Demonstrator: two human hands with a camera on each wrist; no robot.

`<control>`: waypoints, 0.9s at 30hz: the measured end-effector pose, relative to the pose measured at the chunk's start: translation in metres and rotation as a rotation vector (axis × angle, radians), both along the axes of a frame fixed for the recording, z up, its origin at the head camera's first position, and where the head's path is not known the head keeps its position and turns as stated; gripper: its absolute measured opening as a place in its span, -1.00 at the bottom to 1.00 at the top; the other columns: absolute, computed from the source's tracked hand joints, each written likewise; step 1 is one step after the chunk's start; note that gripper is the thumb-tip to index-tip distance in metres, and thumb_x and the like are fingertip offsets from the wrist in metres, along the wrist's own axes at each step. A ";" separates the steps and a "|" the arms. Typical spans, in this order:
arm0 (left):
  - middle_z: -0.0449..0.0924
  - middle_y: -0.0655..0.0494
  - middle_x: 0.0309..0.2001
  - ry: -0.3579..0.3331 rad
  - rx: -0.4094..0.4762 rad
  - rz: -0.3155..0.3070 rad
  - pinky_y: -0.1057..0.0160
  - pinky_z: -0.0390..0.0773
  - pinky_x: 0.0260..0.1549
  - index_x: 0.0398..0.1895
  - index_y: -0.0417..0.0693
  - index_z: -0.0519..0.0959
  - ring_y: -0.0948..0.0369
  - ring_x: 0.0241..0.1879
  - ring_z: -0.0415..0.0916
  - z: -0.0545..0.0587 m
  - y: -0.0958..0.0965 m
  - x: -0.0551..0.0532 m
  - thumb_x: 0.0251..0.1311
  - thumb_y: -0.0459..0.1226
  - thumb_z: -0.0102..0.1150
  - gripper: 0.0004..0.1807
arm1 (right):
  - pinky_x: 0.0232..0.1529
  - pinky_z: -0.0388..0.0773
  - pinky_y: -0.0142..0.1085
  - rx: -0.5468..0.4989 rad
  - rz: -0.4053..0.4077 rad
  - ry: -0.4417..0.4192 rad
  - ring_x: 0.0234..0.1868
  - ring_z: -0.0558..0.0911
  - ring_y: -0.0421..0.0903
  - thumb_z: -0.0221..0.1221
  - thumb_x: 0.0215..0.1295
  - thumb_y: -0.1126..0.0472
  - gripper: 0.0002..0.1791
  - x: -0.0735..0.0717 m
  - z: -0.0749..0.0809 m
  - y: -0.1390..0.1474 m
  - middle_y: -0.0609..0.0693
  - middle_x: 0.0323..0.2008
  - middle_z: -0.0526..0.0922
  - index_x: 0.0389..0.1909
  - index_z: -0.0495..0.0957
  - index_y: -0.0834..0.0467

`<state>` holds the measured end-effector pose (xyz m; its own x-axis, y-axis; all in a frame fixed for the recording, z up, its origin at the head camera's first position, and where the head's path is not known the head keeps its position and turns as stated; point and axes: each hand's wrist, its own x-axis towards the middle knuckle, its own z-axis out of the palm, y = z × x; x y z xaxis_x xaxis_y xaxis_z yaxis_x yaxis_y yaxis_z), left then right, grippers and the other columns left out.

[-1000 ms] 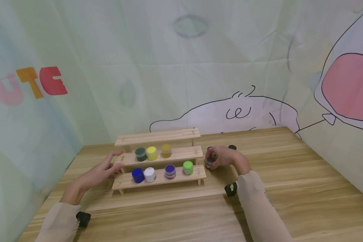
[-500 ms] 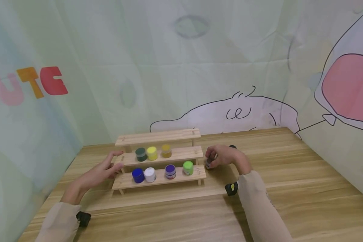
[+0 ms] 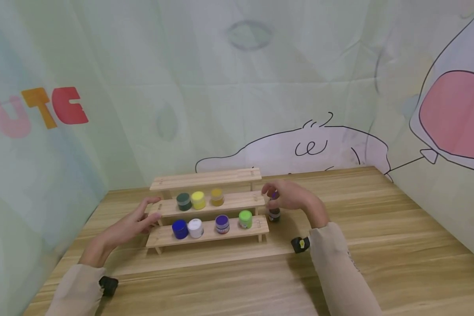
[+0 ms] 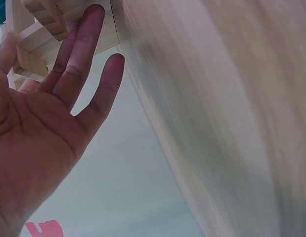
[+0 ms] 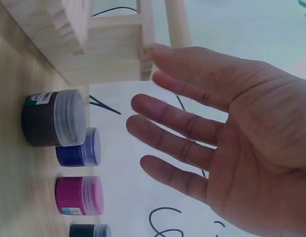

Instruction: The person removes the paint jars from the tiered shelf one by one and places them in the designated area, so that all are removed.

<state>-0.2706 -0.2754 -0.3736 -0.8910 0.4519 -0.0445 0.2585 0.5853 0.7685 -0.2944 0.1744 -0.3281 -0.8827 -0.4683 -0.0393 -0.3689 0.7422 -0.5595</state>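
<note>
A three-step wooden rack (image 3: 209, 239) stands on the table. Green, yellow and ochre paint jars sit on its middle step; blue, white, purple and light green ones line the lowest. My left hand (image 3: 132, 221) is at the rack's left end, thumb and fingers spread, fingertips close to the wood (image 4: 49, 49). My right hand (image 3: 288, 195) hovers just off the rack's right end with its fingers extended and nothing in them. Below it a dark brown paint jar (image 5: 41, 118) with a clear lid stands upright on the table.
Beyond the brown jar, the right wrist view shows a blue jar (image 5: 73, 153), a magenta jar (image 5: 71, 195) and a dark jar (image 5: 83, 230) on the table. A printed cloth (image 3: 237, 109) hangs behind the table's far edge.
My right hand has let go of the dark brown jar and risen away from it, leaving it beside the rack. The left hand has stayed in place.
</note>
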 end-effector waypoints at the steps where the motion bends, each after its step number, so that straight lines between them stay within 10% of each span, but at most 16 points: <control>1: 0.37 -0.48 0.22 -0.002 0.001 0.002 -0.17 0.51 0.07 0.56 -0.07 -0.18 -0.16 0.11 0.53 0.000 0.000 0.000 0.59 -0.08 -0.16 -0.32 | 0.04 0.57 -0.12 -0.002 -0.004 0.006 0.08 0.61 0.09 0.35 0.29 0.22 -0.61 0.001 0.001 -0.001 0.13 0.04 0.63 0.10 0.56 0.20; 27: 0.35 -0.46 0.24 0.004 0.007 0.016 -0.17 0.52 0.07 0.54 -0.08 -0.16 -0.21 0.20 0.44 -0.001 0.001 0.000 0.59 -0.08 -0.14 -0.32 | 0.00 0.54 -0.20 0.081 -0.031 0.274 -0.10 0.60 -0.10 0.35 0.30 0.11 -0.65 0.006 -0.005 -0.049 -0.02 -0.13 0.66 0.05 0.62 0.14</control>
